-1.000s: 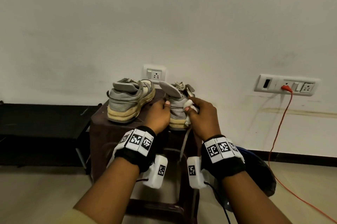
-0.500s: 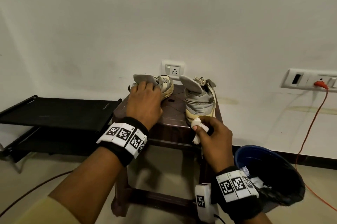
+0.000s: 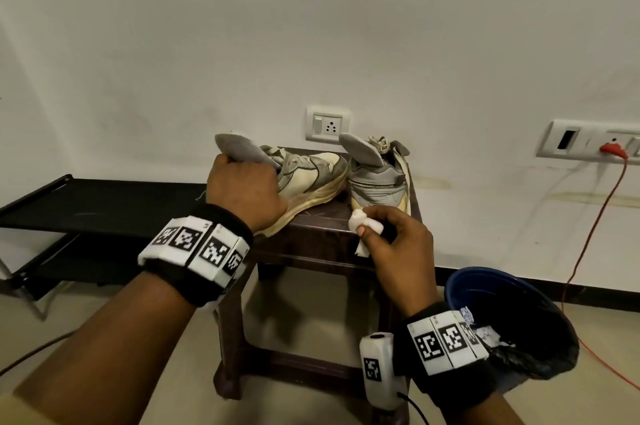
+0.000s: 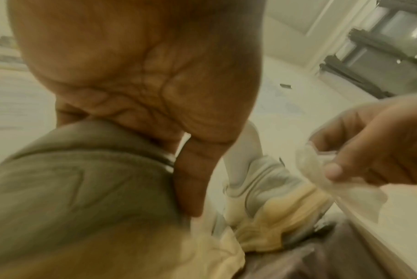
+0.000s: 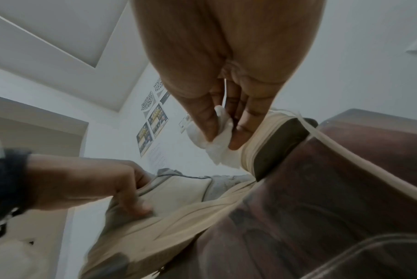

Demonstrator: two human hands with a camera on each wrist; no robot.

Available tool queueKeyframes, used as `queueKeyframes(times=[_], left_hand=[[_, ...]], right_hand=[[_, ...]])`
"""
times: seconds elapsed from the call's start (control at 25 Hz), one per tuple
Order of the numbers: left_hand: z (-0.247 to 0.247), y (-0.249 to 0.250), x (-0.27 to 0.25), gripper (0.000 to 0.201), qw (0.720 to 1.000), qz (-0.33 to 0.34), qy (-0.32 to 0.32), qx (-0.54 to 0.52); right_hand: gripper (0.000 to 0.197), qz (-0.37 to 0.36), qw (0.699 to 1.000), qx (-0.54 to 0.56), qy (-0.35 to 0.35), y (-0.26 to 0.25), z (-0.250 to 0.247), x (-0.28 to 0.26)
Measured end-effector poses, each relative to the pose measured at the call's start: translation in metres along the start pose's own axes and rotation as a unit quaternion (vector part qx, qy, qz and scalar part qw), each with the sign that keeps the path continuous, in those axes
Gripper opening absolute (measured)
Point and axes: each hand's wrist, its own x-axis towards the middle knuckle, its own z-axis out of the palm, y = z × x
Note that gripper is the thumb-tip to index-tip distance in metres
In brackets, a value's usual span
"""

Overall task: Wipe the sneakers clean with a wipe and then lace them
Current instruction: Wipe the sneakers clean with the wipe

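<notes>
Two worn grey and cream sneakers stand on a small dark brown stool (image 3: 322, 216). The left sneaker (image 3: 311, 175) lies side-on, its heel jutting past the stool's front left corner. My left hand (image 3: 242, 189) grips it at the heel and collar, also seen in the right wrist view (image 5: 121, 190). The right sneaker (image 3: 379, 175) stands heel towards me with its tongue up. My right hand (image 3: 391, 237) pinches a crumpled white wipe (image 3: 363, 225) just in front of that heel; the wipe (image 5: 217, 137) sits between thumb and fingers.
A blue bin (image 3: 512, 313) lined with a black bag stands on the floor at the right of the stool. A low black rack (image 3: 86, 203) runs along the wall at the left. An orange cable (image 3: 595, 223) hangs from the wall socket.
My left hand moved from the right sneaker to the left one, gripped its heel and pulled it towards the stool's edge. My right hand with the wipe drew back from the right sneaker's heel.
</notes>
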Motion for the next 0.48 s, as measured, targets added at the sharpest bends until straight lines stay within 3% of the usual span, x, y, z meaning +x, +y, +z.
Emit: queueKeyframes(times=[0.12,0.28,0.48], left_hand=[[-0.018,-0.023,-0.052,0.018,0.996,-0.027,-0.052,-0.071],[-0.006,-0.043,-0.106,0.034,0.968,-0.062,-0.132,-0.205],[0.019,-0.054,-0.13,0.045,0.946,-0.088,-0.14,-0.28]], right_hand=[[0.03,-0.017,1.0,0.008,-0.02,-0.012,0.0,-0.01],[0.036,-0.055,0.998,0.007,-0.029,-0.029,-0.003,-0.025],[0.028,-0.086,0.996,-0.011,-0.02,-0.034,-0.018,-0.027]])
